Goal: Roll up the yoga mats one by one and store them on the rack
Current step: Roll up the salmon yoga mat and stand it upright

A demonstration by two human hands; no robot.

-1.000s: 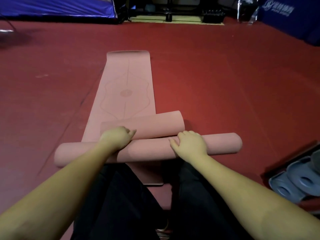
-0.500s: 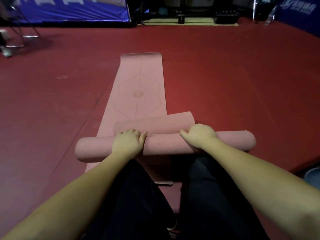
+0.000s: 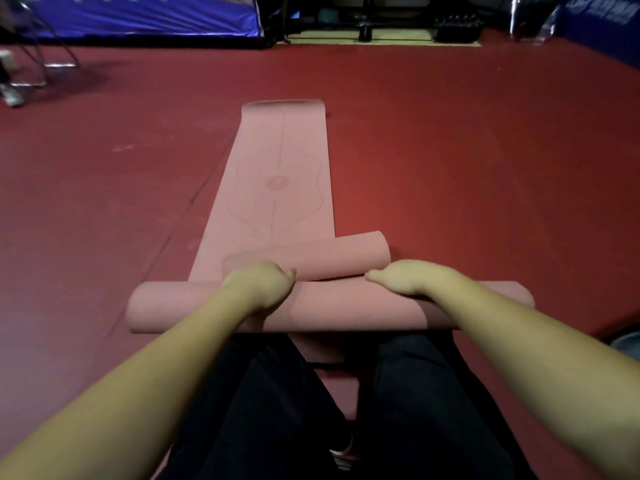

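A pink yoga mat lies flat on the red floor, running away from me. Its near part is curled into a short roll. In front of that, a longer pink rolled mat lies crosswise just ahead of my knees. My left hand and my right hand rest on top of the long roll. Their fingers curl down over its far side, into the gap between the two rolls. A strip of flat mat shows under the long roll, between my legs.
Red floor spreads on all sides. Metal chair legs stand at the far left. A blue banner and dark gym equipment line the back. A grey object peeks in at the right edge.
My left hand came off the short roll onto the long one. Both hands slid forward over its top. The view swung left, so the grey rolled mats at the right mostly left the frame.
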